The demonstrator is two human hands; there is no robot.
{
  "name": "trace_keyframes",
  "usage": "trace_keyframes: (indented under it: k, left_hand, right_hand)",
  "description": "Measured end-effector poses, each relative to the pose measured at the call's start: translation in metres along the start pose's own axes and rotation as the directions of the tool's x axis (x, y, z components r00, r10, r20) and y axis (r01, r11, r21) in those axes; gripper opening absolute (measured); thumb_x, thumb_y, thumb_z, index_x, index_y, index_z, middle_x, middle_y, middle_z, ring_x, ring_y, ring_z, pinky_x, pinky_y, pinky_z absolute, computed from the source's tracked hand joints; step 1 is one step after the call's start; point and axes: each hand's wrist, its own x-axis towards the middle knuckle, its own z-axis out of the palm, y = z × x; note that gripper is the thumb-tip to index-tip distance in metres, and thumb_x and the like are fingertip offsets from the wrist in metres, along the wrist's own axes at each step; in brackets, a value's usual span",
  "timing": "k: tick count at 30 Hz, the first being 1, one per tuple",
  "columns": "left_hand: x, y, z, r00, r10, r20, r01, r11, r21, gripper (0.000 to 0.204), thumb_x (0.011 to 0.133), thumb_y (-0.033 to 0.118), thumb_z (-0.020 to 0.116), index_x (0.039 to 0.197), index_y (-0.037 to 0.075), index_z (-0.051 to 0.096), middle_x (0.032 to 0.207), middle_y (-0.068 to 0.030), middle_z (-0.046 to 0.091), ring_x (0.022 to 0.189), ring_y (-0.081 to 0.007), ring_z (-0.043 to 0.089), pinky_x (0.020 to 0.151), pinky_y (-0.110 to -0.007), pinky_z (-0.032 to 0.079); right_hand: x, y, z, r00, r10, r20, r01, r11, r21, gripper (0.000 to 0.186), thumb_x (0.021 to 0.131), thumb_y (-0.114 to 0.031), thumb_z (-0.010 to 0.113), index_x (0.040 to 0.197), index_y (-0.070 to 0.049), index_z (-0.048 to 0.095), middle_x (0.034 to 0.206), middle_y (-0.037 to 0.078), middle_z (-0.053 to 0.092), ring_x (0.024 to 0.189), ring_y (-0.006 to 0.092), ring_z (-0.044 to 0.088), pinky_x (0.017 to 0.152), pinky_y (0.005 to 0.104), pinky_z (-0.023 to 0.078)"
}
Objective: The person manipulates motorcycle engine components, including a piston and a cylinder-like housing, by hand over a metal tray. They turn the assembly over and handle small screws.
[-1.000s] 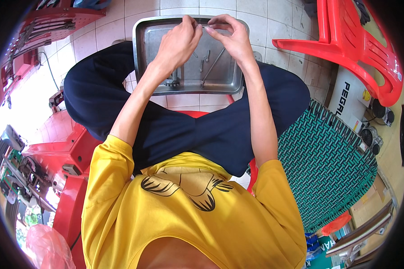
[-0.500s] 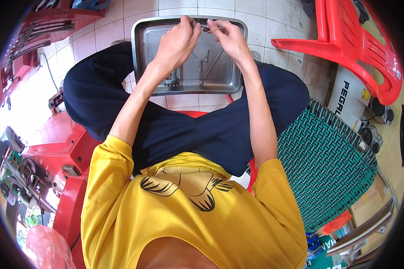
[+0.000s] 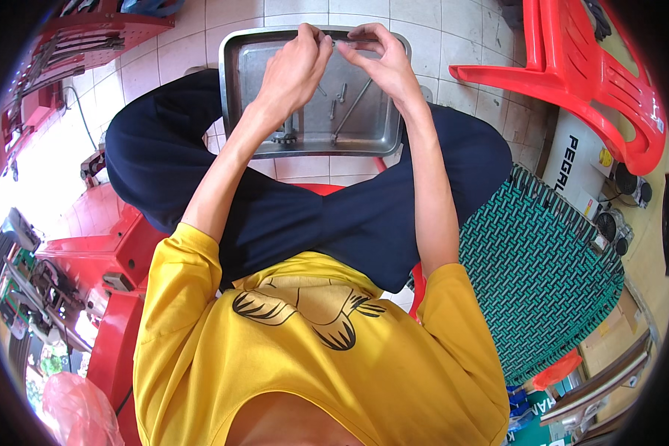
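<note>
Both hands are raised over the far part of a rectangular metal tray (image 3: 238,137). My left hand (image 3: 293,70) is closed, thumb and fingers pinched together. My right hand (image 3: 386,63) meets it, its thumb and index finger pinching close to the left fingertips and its other fingers curled above. Whatever is between the fingertips is small and mostly hidden. Below the hands, a long thin metal rod (image 3: 352,110) lies slanted on the tray bottom. Beside it are a short bolt (image 3: 341,93) and another small metal piece (image 3: 332,110). A dark toothed metal part (image 3: 284,137) sits near the left forearm.
My crossed legs in dark trousers (image 3: 163,149) flank the tray. A red plastic chair (image 3: 528,74) stands at the far right, above a white cylinder (image 3: 576,160). A green woven seat (image 3: 535,275) is at the right. Red metal cabinets (image 3: 119,245) and a tool rack (image 3: 67,44) line the left.
The right hand has turned and its fingers have lifted and curled, with the thumb now nearer the left fingertips. A dark small part seen between the hands is now mostly hidden. The left hand barely moved.
</note>
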Motion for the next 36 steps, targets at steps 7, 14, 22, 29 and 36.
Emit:
trace_keyframes:
  k: [7, 14, 22, 29, 36]
  left_hand:
    - [0.001, 0.002, -0.001, 0.999, -0.033, 0.013, 0.033, 0.999, -0.003, 0.037, 0.105, 0.034, 0.048, 0.108, -0.004, 0.051, 0.075, -0.015, 0.066, 0.065, -0.0311, 0.066, 0.066, -0.043, 0.05]
    - [0.001, 0.003, -0.002, 0.999, -0.038, 0.004, 0.038, 0.999, -0.018, 0.038, 0.105, 0.033, 0.048, 0.108, -0.004, 0.051, 0.076, -0.0156, 0.067, 0.066, -0.0314, 0.066, 0.066, -0.043, 0.05]
    - [0.002, 0.002, -0.002, 0.999, -0.047, 0.002, 0.047, 0.999, -0.014, 0.038, 0.105, 0.034, 0.048, 0.108, -0.004, 0.05, 0.076, -0.0151, 0.067, 0.065, -0.0307, 0.065, 0.066, -0.043, 0.05]
    - [0.002, 0.0, -0.001, 0.999, -0.039, -0.004, 0.039, 0.999, -0.015, 0.039, 0.105, 0.034, 0.048, 0.109, -0.005, 0.051, 0.076, -0.014, 0.066, 0.065, -0.0285, 0.066, 0.066, -0.041, 0.051]
    - [0.002, 0.0, -0.001, 0.999, -0.041, -0.004, 0.041, 0.999, -0.017, 0.04, 0.105, 0.034, 0.048, 0.11, -0.005, 0.051, 0.076, -0.0133, 0.067, 0.064, -0.0273, 0.066, 0.066, -0.041, 0.051]
  right_hand:
    - [0.0, 0.003, -0.003, 0.999, 0.013, 0.053, -0.012, 0.999, -0.034, 0.045, 0.093, -0.043, 0.071, 0.115, -0.004, 0.07, 0.106, 0.01, 0.074, 0.104, 0.0188, 0.068, 0.085, 0.0332, 0.054]
    - [0.005, 0.002, -0.007, 0.957, 0.254, 0.14, -0.269, 0.958, 0.101, 0.04, 0.086, -0.034, 0.081, 0.109, -0.002, 0.069, 0.104, 0.008, 0.073, 0.104, 0.0183, 0.068, 0.088, 0.0341, 0.053]
    - [0.003, -0.003, -0.008, 0.982, 0.165, 0.097, -0.169, 0.985, 0.033, 0.036, 0.091, -0.029, 0.077, 0.111, 0.0, 0.069, 0.104, 0.008, 0.071, 0.106, 0.017, 0.066, 0.09, 0.0321, 0.051]
    - [-0.001, 0.003, -0.005, 1.0, -0.019, -0.009, 0.018, 0.999, -0.038, 0.047, 0.095, -0.042, 0.069, 0.116, 0.001, 0.07, 0.1, 0.012, 0.074, 0.105, 0.0215, 0.068, 0.087, 0.0334, 0.052]
    - [0.002, 0.005, -0.007, 0.994, 0.058, 0.096, -0.053, 0.997, -0.054, 0.049, 0.093, -0.044, 0.072, 0.118, -0.001, 0.068, 0.103, 0.011, 0.074, 0.102, 0.0198, 0.069, 0.086, 0.0325, 0.053]
